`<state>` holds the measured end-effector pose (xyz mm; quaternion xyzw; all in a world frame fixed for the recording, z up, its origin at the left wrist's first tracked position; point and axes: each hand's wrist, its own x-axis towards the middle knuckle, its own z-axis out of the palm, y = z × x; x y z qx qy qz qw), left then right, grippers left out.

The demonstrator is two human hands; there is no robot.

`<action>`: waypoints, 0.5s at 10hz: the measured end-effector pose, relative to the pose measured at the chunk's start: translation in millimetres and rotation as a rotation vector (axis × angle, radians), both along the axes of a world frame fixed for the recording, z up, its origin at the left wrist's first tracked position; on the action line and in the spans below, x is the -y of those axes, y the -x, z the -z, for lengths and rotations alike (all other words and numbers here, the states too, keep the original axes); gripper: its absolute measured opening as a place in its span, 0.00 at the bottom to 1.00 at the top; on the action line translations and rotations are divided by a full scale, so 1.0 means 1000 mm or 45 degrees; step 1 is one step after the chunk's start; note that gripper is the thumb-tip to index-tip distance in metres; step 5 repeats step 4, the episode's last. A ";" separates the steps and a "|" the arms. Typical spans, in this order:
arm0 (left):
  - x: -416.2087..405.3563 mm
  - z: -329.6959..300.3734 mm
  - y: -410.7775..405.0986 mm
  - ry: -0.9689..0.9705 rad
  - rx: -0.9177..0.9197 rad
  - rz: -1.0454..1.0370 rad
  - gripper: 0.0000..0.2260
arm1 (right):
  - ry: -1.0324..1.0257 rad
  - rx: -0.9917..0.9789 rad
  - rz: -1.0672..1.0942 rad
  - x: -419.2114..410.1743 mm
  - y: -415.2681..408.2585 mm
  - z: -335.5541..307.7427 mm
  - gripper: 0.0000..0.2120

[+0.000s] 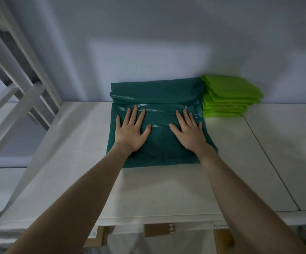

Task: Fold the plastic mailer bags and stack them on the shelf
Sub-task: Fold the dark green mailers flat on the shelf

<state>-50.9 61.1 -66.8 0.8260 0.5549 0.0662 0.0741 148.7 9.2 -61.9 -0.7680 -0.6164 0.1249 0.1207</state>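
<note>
Shelf frame: white metal uprights and crossbars (pixel 22 99) are seen at the far left, slanting up past the edge of the shelf.
Shelf: a white flat surface (pixel 166 189) is spread across the view, backed by a pale wall (pixel 148 43); a seam is seen running diagonally through its right part.
Left hand: the left hand (pixel 130 133) is laid palm down on the left half of the dark green bag, with the fingers straight and spread wide and the thumb angled out towards the middle; nothing is gripped.
Dark green mailer bag: the dark green mailer bag (pixel 159 136) is laid flat on the shelf in the middle, pressed under both hands; its far part is bunched and turned up against the wall, and glossy creases are seen just beyond the fingertips.
Right hand: the right hand (pixel 189 133) is laid palm down on the right half of the same bag, with the fingers straight and splayed and the thumb pointed inwards; nothing is held.
Light green stack: a stack of folded light green mailer bags (pixel 229 97) is set on the shelf against the wall, just beside the dark bag's right edge and touching its far corner.
Below the shelf: cardboard boxes (pixel 159 230) are partly seen under the front lip, blurred.
</note>
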 end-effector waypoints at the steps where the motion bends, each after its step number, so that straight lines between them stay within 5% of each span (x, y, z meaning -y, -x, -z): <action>1: 0.001 -0.009 0.001 -0.050 -0.114 0.007 0.29 | -0.021 0.000 0.010 0.001 0.001 -0.007 0.31; 5: 0.020 -0.045 0.007 -0.212 -0.092 0.091 0.29 | -0.279 0.081 -0.005 0.026 0.015 -0.050 0.29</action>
